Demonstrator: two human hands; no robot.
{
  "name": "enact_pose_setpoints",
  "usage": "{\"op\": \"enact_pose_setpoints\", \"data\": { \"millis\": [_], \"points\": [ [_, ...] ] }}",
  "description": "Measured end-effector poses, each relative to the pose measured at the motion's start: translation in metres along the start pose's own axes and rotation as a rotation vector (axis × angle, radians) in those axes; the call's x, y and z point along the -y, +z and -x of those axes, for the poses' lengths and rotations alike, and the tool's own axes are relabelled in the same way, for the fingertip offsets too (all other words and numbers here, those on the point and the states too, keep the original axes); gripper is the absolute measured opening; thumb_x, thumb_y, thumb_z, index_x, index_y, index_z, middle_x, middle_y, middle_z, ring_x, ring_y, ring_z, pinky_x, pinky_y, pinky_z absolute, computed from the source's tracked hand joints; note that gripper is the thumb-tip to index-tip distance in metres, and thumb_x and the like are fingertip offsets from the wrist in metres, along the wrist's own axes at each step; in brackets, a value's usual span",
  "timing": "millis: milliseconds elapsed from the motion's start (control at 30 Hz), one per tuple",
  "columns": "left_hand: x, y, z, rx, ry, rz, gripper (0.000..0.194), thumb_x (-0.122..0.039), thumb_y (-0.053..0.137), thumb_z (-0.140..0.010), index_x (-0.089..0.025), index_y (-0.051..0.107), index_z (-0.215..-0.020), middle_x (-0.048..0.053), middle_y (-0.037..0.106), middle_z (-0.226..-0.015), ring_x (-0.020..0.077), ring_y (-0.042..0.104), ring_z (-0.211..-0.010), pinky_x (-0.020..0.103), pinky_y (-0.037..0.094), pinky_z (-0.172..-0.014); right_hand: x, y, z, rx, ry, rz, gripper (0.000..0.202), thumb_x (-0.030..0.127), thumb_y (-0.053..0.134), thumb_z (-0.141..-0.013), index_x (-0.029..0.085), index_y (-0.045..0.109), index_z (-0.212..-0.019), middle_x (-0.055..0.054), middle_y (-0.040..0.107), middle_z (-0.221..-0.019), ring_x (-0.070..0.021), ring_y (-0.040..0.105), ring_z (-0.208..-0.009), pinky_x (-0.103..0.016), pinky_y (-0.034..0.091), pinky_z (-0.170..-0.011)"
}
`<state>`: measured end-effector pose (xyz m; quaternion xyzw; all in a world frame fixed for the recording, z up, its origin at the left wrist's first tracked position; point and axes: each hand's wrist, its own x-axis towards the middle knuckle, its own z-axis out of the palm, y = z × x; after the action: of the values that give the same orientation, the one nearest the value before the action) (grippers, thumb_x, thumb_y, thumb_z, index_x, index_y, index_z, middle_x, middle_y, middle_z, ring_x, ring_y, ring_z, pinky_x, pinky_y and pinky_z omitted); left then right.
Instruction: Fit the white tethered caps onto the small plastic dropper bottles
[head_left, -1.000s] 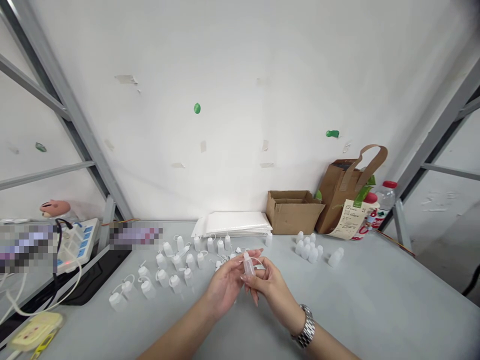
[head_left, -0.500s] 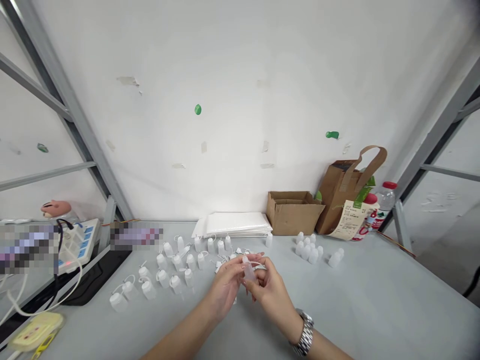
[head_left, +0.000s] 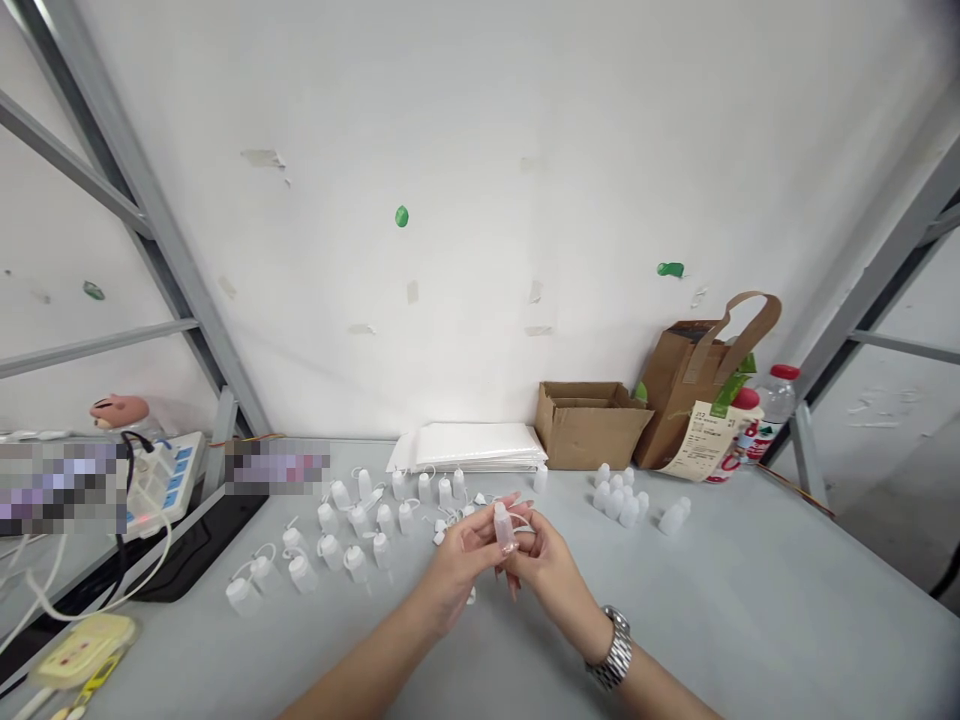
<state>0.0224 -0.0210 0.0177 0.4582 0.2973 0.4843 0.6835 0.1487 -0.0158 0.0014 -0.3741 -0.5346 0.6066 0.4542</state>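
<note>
Pinched between the fingers of left hand [head_left: 456,567] and right hand [head_left: 547,563], above the table [head_left: 720,600]: small bottle [head_left: 504,530], near upright, top leaning left; contents not discernible. To the left: strapped bottles [head_left: 356,565], standing in loose rows. To the right: plain bottles [head_left: 629,512], grouped in a cluster. At the rear: cardboard box [head_left: 592,440] with open top, inside mostly hidden; beside it, paper bag [head_left: 667,390], contents unclear.

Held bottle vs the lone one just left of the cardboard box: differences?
Support: the held bottle is between the left hand and right hand; the lone bottle stands on the table.
Pose: the held bottle tilts; the lone bottle is upright.
Apparent size: the held bottle looks larger in view than the lone bottle.
Shared: both are small and whitish.
</note>
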Motion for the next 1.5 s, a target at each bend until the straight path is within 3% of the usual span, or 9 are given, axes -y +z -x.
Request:
{"op": "enact_pose_setpoints", "data": {
  "millis": [233, 367, 600, 767, 833, 967, 1133, 1333, 1500],
  "points": [
    [-0.001, -0.004, -0.005, -0.189, 0.067, -0.136, 0.037, -0.029, 0.074, -0.061, -0.018, 0.068, -0.095, 0.01, 0.067, -0.106, 0.0273, 0.055, -0.106, 0.036, 0.043, -0.088, 0.004, -0.004, 0.004, -0.15, -0.16, 0.337, 0.028, 0.035, 0.062, -0.076, 0.021, 0.045, -0.093, 0.005, 0.055, -0.063, -0.0108, 0.045, -0.057, -0.024, 0.036, -0.055],
    [-0.002, -0.007, -0.007, -0.298, 0.109, -0.185, 0.032, -0.03, 0.075, -0.057, -0.018, 0.069, -0.086, 0.008, 0.069, -0.099, 0.0275, 0.057, -0.103, 0.036, 0.043, -0.087, 0.008, -0.004, 0.007, -0.13, -0.174, 0.326, 0.034, 0.036, 0.062, -0.076, 0.022, 0.042, -0.101, 0.004, 0.057, -0.069, -0.0124, 0.05, -0.061, -0.026, 0.04, -0.059],
    [-0.009, -0.01, -0.008, -0.304, 0.087, -0.319, 0.037, -0.045, 0.064, -0.066, -0.017, 0.066, -0.091, 0.008, 0.068, -0.099, 0.0241, 0.058, -0.095, 0.033, 0.043, -0.08, 0.006, -0.009, 0.0, -0.077, -0.127, 0.08, 0.044, 0.039, 0.063, -0.075, 0.022, 0.039, -0.109, 0.002, 0.061, -0.076, -0.0145, 0.059, -0.067, -0.03, 0.046, -0.066],
    [-0.025, -0.024, -0.004, -0.367, 0.012, -1.043, 0.038, -0.053, 0.049, -0.073, -0.019, 0.062, -0.083, 0.007, 0.064, -0.09, 0.0218, 0.058, -0.079, 0.032, 0.04, -0.07, 0.009, -0.017, -0.005, -0.202, -0.144, 0.037, 0.055, 0.042, 0.067, -0.071, 0.021, 0.037, -0.112, 0.003, 0.06, -0.071, -0.0138, 0.057, -0.061, -0.029, 0.045, -0.062],
    [-0.031, -0.029, 0.0, -0.36, -0.133, -1.303, 0.034, -0.051, 0.051, -0.071, -0.019, 0.06, -0.078, 0.007, 0.064, -0.086, 0.0234, 0.058, -0.075, 0.031, 0.037, -0.064, 0.012, -0.02, -0.006, -0.242, -0.143, 0.037, 0.057, 0.044, 0.068, -0.07, 0.02, 0.037, -0.112, 0.003, 0.06, -0.07, -0.0134, 0.057, -0.059, -0.029, 0.045, -0.062],
    [-0.036, -0.029, 0.008, -0.275, -0.333, -1.543, 0.032, -0.049, 0.052, -0.071, -0.018, 0.059, -0.074, 0.008, 0.066, -0.073, 0.0261, 0.06, -0.069, 0.029, 0.032, -0.056, 0.014, -0.02, -0.007, -0.261, -0.146, 0.04, 0.057, 0.044, 0.068, -0.069, 0.02, 0.038, -0.111, 0.003, 0.059, -0.069, -0.0136, 0.056, -0.058, -0.03, 0.045, -0.061],
    [-0.026, -0.028, 0.011, -0.185, -0.355, -1.669, 0.032, -0.046, 0.048, -0.075, -0.017, 0.061, -0.071, 0.011, 0.068, -0.075, 0.0289, 0.062, -0.071, 0.03, 0.033, -0.056, 0.014, -0.018, -0.003, -0.137, -0.12, 0.135, 0.046, 0.039, 0.068, -0.07, 0.02, 0.047, -0.106, 0.004, 0.057, -0.07, -0.0118, 0.054, -0.057, -0.026, 0.044, -0.058],
    [-0.022, -0.032, 0.008, -0.148, -0.392, -1.67, 0.026, -0.038, 0.048, -0.075, -0.017, 0.062, -0.08, 0.012, 0.069, -0.084, 0.0283, 0.063, -0.076, 0.03, 0.036, -0.058, 0.015, -0.016, 0.011, 0.334, 0.012, 0.614, 0.014, 0.026, 0.071, -0.063, 0.019, 0.065, -0.073, 0.003, 0.058, -0.062, -0.0118, 0.05, -0.057, -0.022, 0.037, -0.053],
    [-0.021, -0.034, 0.005, -0.181, -0.382, -1.659, 0.035, -0.047, 0.044, -0.077, -0.016, 0.062, -0.079, 0.013, 0.069, -0.082, 0.0289, 0.063, -0.076, 0.031, 0.036, -0.058, 0.004, 0.001, 0.022, 0.298, -0.154, 0.957, 0.015, 0.018, 0.069, -0.066, 0.018, 0.063, -0.08, -0.002, 0.062, -0.081, -0.0173, 0.055, -0.077, -0.025, 0.041, -0.068]
  ]
}}
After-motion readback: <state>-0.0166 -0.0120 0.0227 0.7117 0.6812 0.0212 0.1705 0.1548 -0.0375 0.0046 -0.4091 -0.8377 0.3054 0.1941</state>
